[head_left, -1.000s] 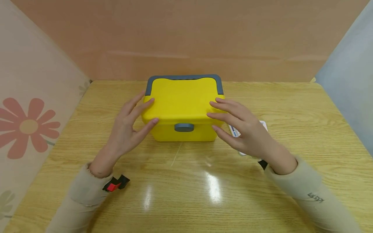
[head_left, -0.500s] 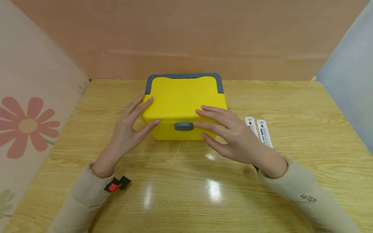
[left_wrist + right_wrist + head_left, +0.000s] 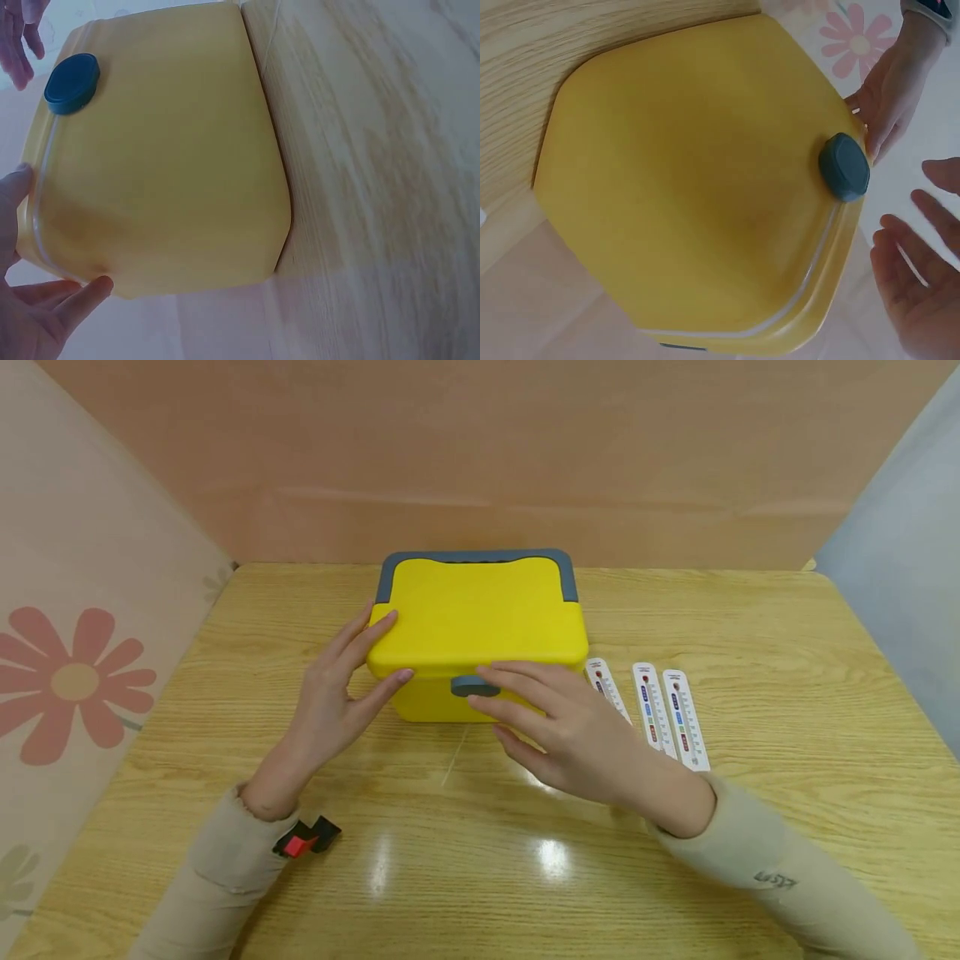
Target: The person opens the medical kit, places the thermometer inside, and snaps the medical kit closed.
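A closed yellow box (image 3: 483, 618) with a blue-grey handle (image 3: 477, 557) folded flat along the back of its lid sits on the table. On its front is an oval blue-grey latch (image 3: 461, 687). My left hand (image 3: 322, 693) rests on the box's left side, thumb at the front lid edge, fingers spread over the lid corner. My right hand (image 3: 577, 727) is in front of the box, its extended fingertips overlapping the latch in the head view. In the right wrist view the fingers (image 3: 904, 255) stand a gap away from the box, holding nothing.
Three white strips with printed scales and red dots, like thermometers, lie to the right of the box: one partly behind the right hand (image 3: 607, 685), a middle strip (image 3: 654, 706) and a right strip (image 3: 686, 718). The wooden table (image 3: 465, 877) meets a plain back wall (image 3: 495, 460).
My right hand has moved left and toward me, from the box's right side to the front latch, uncovering the strips. My left hand stays at the box's left side.
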Demonstrator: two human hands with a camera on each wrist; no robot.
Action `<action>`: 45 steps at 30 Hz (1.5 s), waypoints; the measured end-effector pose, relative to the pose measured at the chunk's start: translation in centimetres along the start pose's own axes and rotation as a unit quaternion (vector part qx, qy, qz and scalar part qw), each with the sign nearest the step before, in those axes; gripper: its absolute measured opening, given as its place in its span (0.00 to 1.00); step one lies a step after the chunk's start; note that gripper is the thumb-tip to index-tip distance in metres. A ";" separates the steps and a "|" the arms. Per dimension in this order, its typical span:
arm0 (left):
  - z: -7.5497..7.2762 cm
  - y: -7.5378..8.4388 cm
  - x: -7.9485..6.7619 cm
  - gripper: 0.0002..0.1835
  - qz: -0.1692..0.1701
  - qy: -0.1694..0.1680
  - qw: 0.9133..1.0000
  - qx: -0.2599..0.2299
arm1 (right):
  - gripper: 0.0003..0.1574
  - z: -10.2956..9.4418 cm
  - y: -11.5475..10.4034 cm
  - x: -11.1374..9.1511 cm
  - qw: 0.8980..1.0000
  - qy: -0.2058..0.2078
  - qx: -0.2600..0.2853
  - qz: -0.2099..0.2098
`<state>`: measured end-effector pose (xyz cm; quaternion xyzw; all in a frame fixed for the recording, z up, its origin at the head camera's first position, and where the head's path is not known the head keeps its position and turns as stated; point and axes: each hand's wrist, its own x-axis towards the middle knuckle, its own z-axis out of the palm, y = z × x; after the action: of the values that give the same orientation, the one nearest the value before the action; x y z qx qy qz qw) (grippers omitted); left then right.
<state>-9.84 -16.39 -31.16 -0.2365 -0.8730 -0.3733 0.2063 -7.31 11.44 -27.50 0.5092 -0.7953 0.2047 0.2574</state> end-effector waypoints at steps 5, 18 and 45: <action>0.1 0.0 -0.2 0.38 -0.019 -0.013 1.000 -0.013 | 0.28 0.7 0.0 0.2 0.997 -0.011 -0.075 -0.005; 0.2 0.1 -0.2 0.37 -0.032 -0.018 0.999 -0.024 | 0.28 2.6 -0.1 0.0 0.983 -0.018 -0.181 -0.014; 0.1 0.1 -0.3 0.36 -0.046 -0.014 0.999 -0.023 | 0.10 3.6 0.7 1.4 0.978 0.005 -0.204 -0.049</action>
<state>-9.61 -16.34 -31.32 -0.2059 -0.8770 -0.3987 0.1716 -9.13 8.66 -29.47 0.4830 -0.7931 0.0278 0.3700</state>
